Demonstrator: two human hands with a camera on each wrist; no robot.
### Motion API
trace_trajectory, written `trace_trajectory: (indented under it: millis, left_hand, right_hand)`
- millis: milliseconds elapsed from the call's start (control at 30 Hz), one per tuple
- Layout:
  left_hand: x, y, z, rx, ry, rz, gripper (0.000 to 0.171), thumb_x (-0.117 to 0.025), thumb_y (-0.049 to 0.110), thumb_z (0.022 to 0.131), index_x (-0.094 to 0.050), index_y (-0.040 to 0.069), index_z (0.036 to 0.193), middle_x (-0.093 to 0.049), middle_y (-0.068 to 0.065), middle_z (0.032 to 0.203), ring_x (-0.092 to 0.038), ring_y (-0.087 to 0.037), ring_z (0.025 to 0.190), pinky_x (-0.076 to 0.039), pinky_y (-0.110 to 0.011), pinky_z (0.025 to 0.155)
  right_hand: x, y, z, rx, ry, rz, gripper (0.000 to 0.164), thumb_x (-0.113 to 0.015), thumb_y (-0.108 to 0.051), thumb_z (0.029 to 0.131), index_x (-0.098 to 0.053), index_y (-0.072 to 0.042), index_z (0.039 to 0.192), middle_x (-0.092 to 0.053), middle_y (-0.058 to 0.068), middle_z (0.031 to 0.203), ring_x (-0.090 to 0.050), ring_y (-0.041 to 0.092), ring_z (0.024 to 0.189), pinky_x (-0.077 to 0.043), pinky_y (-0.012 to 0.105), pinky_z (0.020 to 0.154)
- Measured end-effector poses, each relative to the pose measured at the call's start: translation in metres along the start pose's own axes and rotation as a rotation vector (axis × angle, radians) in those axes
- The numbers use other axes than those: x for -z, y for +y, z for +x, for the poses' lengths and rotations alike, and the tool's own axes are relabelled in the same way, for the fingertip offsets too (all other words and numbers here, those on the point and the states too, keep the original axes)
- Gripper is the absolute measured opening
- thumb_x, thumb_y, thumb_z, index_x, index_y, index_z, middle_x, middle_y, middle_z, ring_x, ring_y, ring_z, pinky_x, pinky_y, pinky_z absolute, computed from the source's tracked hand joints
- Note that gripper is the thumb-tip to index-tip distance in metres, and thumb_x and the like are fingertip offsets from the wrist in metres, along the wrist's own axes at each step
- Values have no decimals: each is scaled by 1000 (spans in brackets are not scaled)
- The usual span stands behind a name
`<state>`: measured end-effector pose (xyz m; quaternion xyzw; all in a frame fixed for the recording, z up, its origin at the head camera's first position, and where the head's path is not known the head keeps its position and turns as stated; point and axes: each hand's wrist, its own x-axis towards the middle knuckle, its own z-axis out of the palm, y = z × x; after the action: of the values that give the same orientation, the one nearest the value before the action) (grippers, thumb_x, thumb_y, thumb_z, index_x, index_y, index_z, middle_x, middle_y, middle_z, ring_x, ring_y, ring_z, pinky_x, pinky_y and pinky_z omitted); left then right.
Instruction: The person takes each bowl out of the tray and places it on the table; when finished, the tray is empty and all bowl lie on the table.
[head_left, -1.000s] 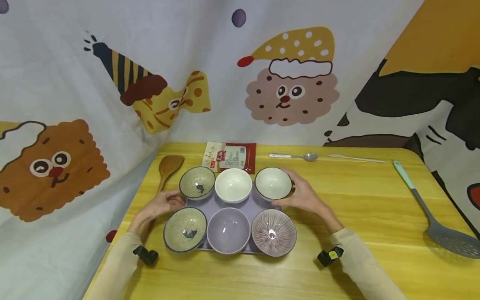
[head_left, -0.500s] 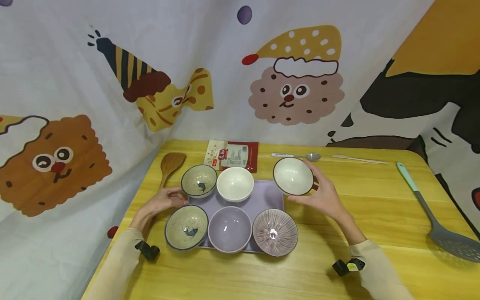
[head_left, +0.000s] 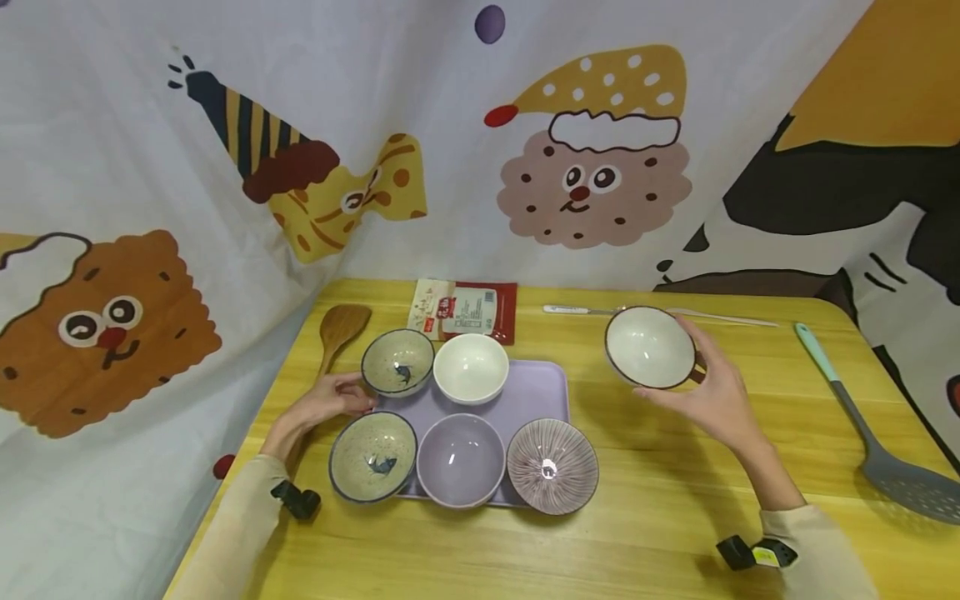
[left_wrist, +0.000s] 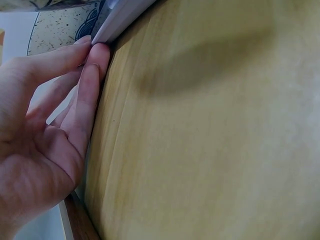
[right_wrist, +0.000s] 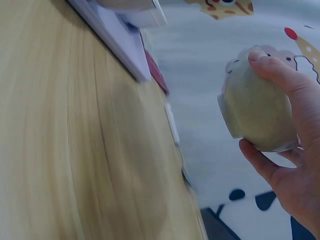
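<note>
My right hand (head_left: 712, 392) grips a white bowl (head_left: 650, 346) with a dark rim and a short brown grip at its side. In the right wrist view the bowl's pale outside (right_wrist: 260, 102) shows between thumb and fingers, raised off the table. With thumb and fingertips, my left hand (head_left: 326, 408) pinches the left edge of a lilac tray (head_left: 536, 387); the left wrist view has the tray's edge (left_wrist: 120, 22) at those fingertips. On the tray are two speckled bowls (head_left: 397, 362), a cream bowl (head_left: 471, 367), a lilac bowl (head_left: 461, 460) and a striped bowl (head_left: 552, 467).
A wooden spatula (head_left: 345, 325) lies beyond the left hand. Along the table's back are a red-and-white packet (head_left: 465, 312), a spoon (head_left: 566, 309) partly behind the held bowl, and a thin pale stick (head_left: 738, 318). A slotted turner (head_left: 873, 442) lies far right.
The right hand has lifted the dark-rimmed bowl from the tray's back right corner and carried it right, over the bare table. The left hand stays at the tray's edge.
</note>
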<state>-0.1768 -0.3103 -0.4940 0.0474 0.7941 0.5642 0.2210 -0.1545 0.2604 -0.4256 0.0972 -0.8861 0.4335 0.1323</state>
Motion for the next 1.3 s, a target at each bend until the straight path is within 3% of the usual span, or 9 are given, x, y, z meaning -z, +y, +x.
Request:
trace_trajectory:
  millis: [167, 500, 600, 733, 833, 900, 967, 1100, 1300]
  left_hand:
    - [-2, 2, 4, 7, 13, 25, 68, -67, 2, 92, -34, -16, 148, -73, -11, 95, -70, -10, 85, -60, -27, 82]
    - [-1, -5, -4, 0, 23, 41, 66, -68, 5, 93, -37, -15, 148, -73, -13, 96, -70, -10, 85, -60, -27, 81]
    - [-1, -6, -3, 2, 34, 40, 66, -68, 4, 92, -38, -14, 148, -73, -12, 95, -70, -10, 84, -60, -27, 80]
    - [-2, -3, -1, 9, 40, 35, 69, -69, 4, 92, -35, -13, 150, -73, -11, 94, -70, -10, 85, -61, -28, 81]
    - [-3, 0, 0, 11, 43, 38, 71, -69, 4, 92, -34, -13, 151, -73, -10, 93, -70, -10, 85, -61, -28, 81]
    - [-4, 0, 2, 12, 47, 44, 71, -69, 4, 91, -34, -13, 151, -73, -10, 92, -70, -10, 85, -61, -28, 80]
    - [-4, 0, 3, 13, 53, 51, 70, -69, 4, 91, -36, -13, 150, -73, -10, 91, -70, -10, 84, -61, -28, 80]
    - [-4, 0, 3, 9, 56, 59, 69, -69, 3, 91, -37, -11, 150, -73, -11, 92, -70, -11, 83, -61, -27, 79]
    - [-5, 2, 0, 11, 63, 77, 67, -69, 5, 91, -40, -10, 149, -73, -10, 92, -69, -10, 83, -60, -26, 78]
  right_hand:
    - [21, 11, -8, -3, 69, -31, 116, -98, -10, 61, -36, -20, 158, -45, 20, 151, -44, -14, 110, -40, -1, 82]
    - [52, 33, -17, -78, 148, -113, 114, -96, -14, 65, -34, -20, 159, -43, 21, 153, -41, -17, 102, -37, -4, 79]
    - [59, 43, -18, -108, 173, -120, 113, -95, -14, 67, -31, -20, 160, -38, 19, 158, -54, 4, 112, -37, -4, 76]
    - [70, 55, -19, -180, 214, -151, 113, -93, -18, 70, -27, -19, 162, -29, 16, 164, -53, 50, 122, -34, -4, 72]
    - [77, 64, -20, -253, 242, -179, 111, -91, -23, 72, -26, -16, 162, -27, 19, 164, -47, 56, 127, -31, -2, 70]
    - [82, 69, -21, -301, 253, -195, 110, -89, -26, 75, -24, -14, 162, -28, 22, 163, -44, 55, 132, -42, 6, 83]
    - [86, 75, -20, -344, 264, -203, 109, -87, -28, 77, -21, -12, 163, -26, 22, 163, -38, 52, 139, -49, 27, 99]
    - [92, 88, -17, -405, 310, -216, 108, -85, -30, 79, -20, -12, 163, -27, 21, 164, -35, 48, 144, -38, 65, 108]
    - [100, 107, -12, -402, 380, -247, 104, -86, -27, 76, -28, -10, 160, -36, 23, 158, -40, 48, 140, -36, 68, 103]
